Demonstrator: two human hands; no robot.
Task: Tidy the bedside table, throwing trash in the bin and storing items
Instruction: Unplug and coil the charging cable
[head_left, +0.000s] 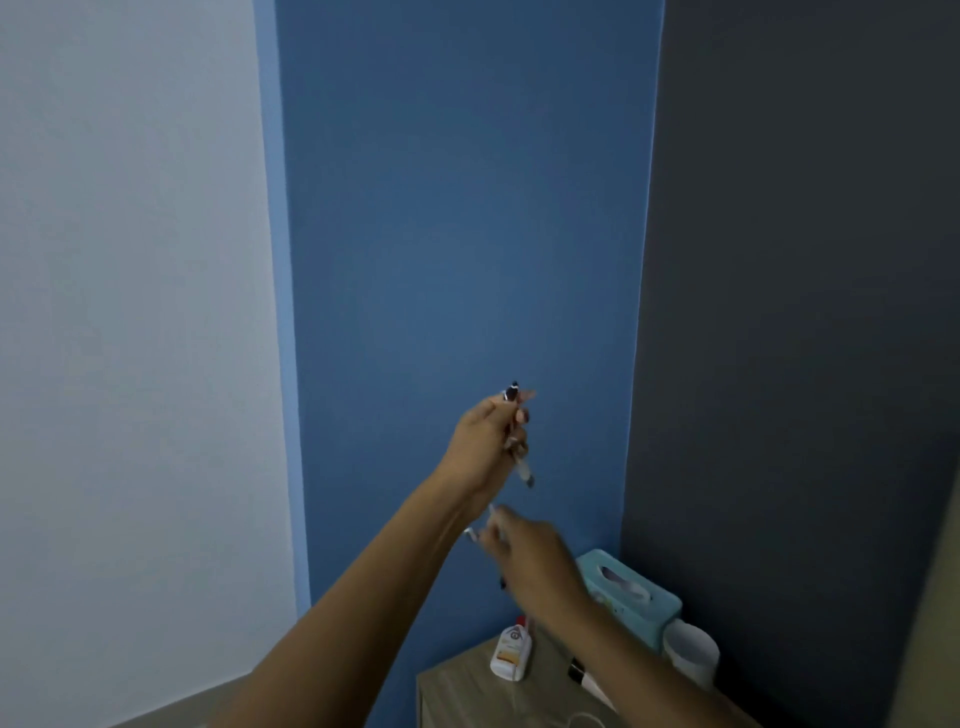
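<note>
My bedside table (467, 691) sits low in view, a white bottle (511, 656) lying near its back edge, a teal tissue box (631, 597) in its back right corner with a white cup (691, 656) just beside it. My right hand (535, 564) blurs above them; I cannot tell its grip. Farther out, my left hand (485, 441) has its fingers closed on 1 pen (524, 470) against the blue wall (467, 208)
</note>
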